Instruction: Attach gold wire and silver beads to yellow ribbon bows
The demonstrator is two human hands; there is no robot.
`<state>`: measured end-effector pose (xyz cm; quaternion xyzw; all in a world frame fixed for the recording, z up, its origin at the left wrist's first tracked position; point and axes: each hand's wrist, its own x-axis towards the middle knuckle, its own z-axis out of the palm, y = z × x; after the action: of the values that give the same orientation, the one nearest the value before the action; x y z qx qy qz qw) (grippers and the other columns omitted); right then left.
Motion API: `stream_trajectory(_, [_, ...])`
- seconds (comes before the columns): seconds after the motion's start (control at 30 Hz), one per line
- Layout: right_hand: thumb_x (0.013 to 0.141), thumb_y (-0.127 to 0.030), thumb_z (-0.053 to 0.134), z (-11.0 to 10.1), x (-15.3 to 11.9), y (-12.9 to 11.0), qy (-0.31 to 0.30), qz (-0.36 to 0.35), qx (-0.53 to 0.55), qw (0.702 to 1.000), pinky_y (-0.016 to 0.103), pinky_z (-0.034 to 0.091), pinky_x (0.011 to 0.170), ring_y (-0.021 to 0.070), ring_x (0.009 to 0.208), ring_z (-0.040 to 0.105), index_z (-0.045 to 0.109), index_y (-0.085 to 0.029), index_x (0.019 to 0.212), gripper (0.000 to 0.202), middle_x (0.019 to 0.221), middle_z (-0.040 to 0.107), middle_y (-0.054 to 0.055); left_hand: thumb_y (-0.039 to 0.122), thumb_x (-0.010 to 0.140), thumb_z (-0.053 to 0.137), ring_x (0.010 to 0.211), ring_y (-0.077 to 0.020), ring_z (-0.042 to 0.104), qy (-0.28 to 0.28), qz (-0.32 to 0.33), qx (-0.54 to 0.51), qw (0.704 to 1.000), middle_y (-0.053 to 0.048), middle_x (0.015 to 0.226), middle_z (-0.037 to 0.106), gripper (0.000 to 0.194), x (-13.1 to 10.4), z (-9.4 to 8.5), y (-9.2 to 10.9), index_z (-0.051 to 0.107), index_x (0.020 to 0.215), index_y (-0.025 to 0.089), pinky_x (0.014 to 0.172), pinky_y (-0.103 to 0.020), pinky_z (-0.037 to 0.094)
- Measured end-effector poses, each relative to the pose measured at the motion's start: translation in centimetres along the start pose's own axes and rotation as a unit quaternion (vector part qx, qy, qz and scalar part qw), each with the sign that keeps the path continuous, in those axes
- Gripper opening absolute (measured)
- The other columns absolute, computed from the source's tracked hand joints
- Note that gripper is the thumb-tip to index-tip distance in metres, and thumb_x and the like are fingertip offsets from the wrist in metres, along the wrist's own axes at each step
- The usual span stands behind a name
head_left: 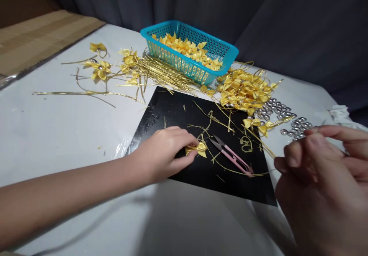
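My left hand (165,152) rests on the black mat, thumb and fingers pinched on a yellow ribbon flower (201,148) that has gold wire around it. On the right, close to the camera, my right hand (324,175) is closed, thumb against forefinger. A stiff gold wire (263,144) meets its curled fingers, and a thinner strand from near the flower also runs toward it; the grip itself is partly hidden. Between the hands lie pink-handled thread snips (232,158), blades pointing at the flower. Curled wire offcuts (246,143) are scattered around them.
Behind the black mat (184,175) stands a blue basket (189,62) of yellow ribbon pieces. A bundle of gold wires (162,72) lies before it. Finished-looking flowers (244,89) are heaped at right, beside silver beads (276,108). More flowers (100,69) lie left, near cardboard (43,37).
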<state>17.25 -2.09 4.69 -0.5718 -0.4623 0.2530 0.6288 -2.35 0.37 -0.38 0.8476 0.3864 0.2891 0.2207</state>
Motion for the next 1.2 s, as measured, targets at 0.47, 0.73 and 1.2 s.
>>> stream_trajectory(0.47, [0.089,-0.025,0.045,0.9,-2.1,3.0,-0.291,0.03,-0.174,0.94,0.019,0.021,0.035,0.0067,0.039,0.029,0.047,-0.022,0.084,0.007,0.05,0.036,-0.007,0.01,0.081,0.052,0.071,-0.012,0.058,-0.001,-0.008,-0.027,1.0,-0.005,0.081,0.061,0.016,-0.3,0.1,0.1,0.067,0.084,0.014,0.066,-0.022,0.048])
stream_trajectory(0.73, [0.089,-0.015,0.042,0.8,-1.4,4.0,-0.323,-0.095,-0.244,0.909,0.021,0.029,0.038,0.0074,0.037,0.035,0.044,-0.021,0.103,0.016,0.053,0.042,-0.008,0.009,0.081,0.051,0.077,-0.0116,0.057,-0.04,-0.023,-0.058,0.997,-0.004,0.085,0.057,0.015,0.2,-0.2,-0.2,0.064,0.088,0.012,0.07,-0.022,0.046])
stream_trajectory(1.2, [0.085,-0.017,0.051,1.2,-1.5,4.0,-0.394,-0.178,-0.289,0.854,0.022,0.039,0.053,0.0131,0.067,0.057,0.06,-0.019,0.087,0.01,0.075,0.059,0.003,0.009,0.078,0.054,0.071,-0.0113,0.057,-0.011,-0.016,-0.066,0.998,-0.003,0.082,0.06,0.015,0.2,-0.4,0.0,0.066,0.087,0.015,0.064,-0.022,0.047])
